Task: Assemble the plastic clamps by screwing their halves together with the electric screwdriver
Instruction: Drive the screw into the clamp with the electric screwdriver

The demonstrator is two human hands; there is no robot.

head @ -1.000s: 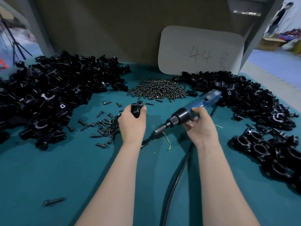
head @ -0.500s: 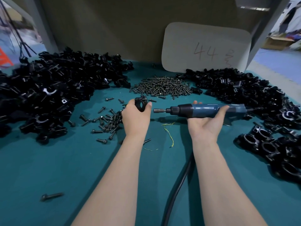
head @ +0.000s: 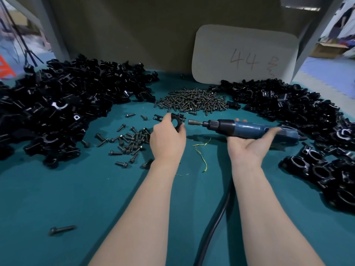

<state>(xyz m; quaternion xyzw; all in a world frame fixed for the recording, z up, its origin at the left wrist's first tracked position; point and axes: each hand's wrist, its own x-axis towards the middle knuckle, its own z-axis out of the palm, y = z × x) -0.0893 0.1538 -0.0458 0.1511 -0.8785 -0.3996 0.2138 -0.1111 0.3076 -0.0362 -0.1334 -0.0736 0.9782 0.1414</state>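
Left hand (head: 167, 140) grips a black clamp (head: 177, 121); right hand (head: 247, 143) (palm up) cradles the electric screwdriver (head: 247, 128), fingers curled, bit just beside clamp.

Glossy blk plastic clamp (head: 177, 121) – matt teal cloth tabletop (head: 57, 189)

Legible markings: one entry.
Pale rounded card (head: 245, 48) propped against the back panel (head: 124, 31): handwritten "44" in faint grey strokes; the smaller vertical scribble just right of it is unreadable.
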